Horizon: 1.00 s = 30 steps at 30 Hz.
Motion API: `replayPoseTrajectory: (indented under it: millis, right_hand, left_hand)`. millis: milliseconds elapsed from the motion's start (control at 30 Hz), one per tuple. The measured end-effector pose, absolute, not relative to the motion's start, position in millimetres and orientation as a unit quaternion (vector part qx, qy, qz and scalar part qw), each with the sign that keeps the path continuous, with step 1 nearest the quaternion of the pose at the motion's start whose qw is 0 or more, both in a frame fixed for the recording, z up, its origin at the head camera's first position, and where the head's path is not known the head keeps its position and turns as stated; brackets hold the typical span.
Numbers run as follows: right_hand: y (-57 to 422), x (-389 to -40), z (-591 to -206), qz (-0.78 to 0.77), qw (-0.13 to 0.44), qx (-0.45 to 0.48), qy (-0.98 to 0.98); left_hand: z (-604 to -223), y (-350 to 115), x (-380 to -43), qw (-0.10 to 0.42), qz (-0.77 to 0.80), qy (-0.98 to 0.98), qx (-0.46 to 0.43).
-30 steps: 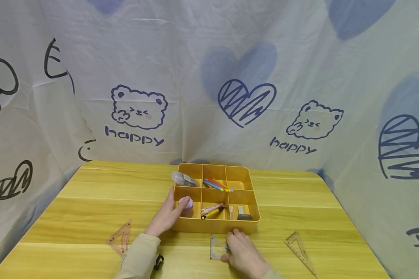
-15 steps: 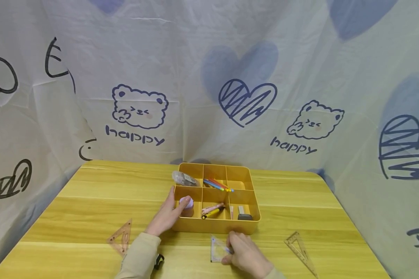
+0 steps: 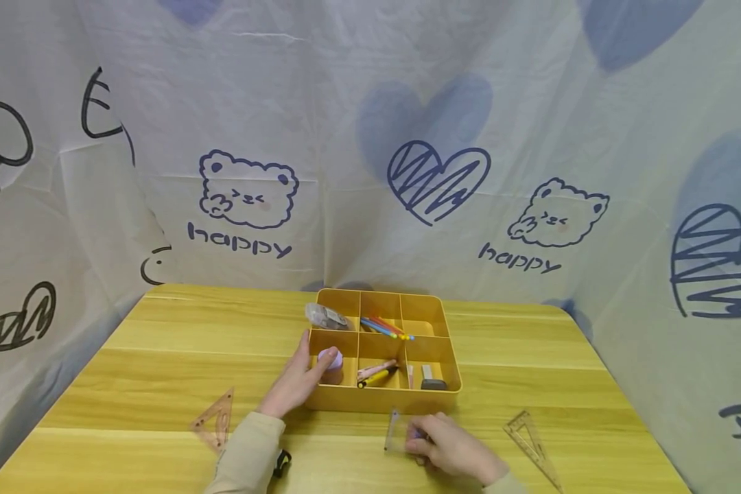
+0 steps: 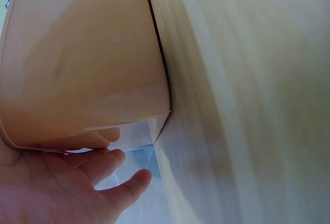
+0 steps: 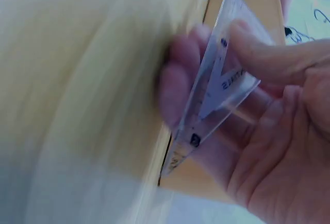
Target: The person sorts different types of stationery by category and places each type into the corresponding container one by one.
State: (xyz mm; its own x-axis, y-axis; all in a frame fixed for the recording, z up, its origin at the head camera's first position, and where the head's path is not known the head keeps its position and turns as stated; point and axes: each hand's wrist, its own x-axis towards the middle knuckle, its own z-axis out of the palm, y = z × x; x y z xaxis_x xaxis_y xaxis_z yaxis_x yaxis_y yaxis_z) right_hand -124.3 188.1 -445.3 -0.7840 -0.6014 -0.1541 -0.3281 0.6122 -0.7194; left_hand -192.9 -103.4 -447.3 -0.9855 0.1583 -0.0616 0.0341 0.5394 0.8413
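Note:
My right hand [image 3: 451,446] pinches a clear set square [image 5: 214,87] between thumb and fingers, just in front of the yellow desk organizer [image 3: 383,400]. In the right wrist view the thumb presses on the set square's face and the fingers curl behind it. At the organizer's left side, my left hand [image 3: 293,384] holds the wall, its thumb over the rim near a lilac-lidded jar [image 3: 331,370]. The left wrist view shows its fingers [image 4: 131,185] along the outside of that wall. Pens [image 3: 377,376] and an eraser [image 3: 432,381] lie in the front compartments.
An orange-tinted set square [image 3: 215,420] lies on the table left of the left sleeve; a second yellowish one [image 3: 531,446] lies at the right. In the back compartments are a wrapped grey item [image 3: 328,317] and colored pens [image 3: 383,327]. A black object [image 3: 281,463] shows beside the left sleeve.
My right hand has moved a little to the right with the clear set square, which has turned and now shows narrower. My left hand stays on the organizer.

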Motion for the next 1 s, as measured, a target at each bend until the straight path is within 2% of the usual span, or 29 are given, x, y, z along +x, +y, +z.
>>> replayPoseTrajectory:
  millis: [100,367,767,1000]
  right_hand:
    - [195.3,-122.9,-443.5,-0.376,0.197,-0.282,0.860]
    - [209.5,-119.5,-432.0,-0.439,0.132,-0.321,0.829]
    - [236.2,-131.2,-392.4,-0.438,0.132,-0.230,0.859]
    - [249.5,-149.2,-374.4,-0.434,0.132,-0.220,0.863]
  left_hand:
    - [-447.6,-103.7,-193.0,0.065,0.479,0.874,0.055]
    - [-449.5,-103.8,-193.5,0.060,0.479,0.874,0.058]
    - [-448.5,-102.6,-193.2,0.062,0.480,0.873,0.055]
    - [-448.8,-103.0,-193.9,0.064,0.485,0.870,0.054]
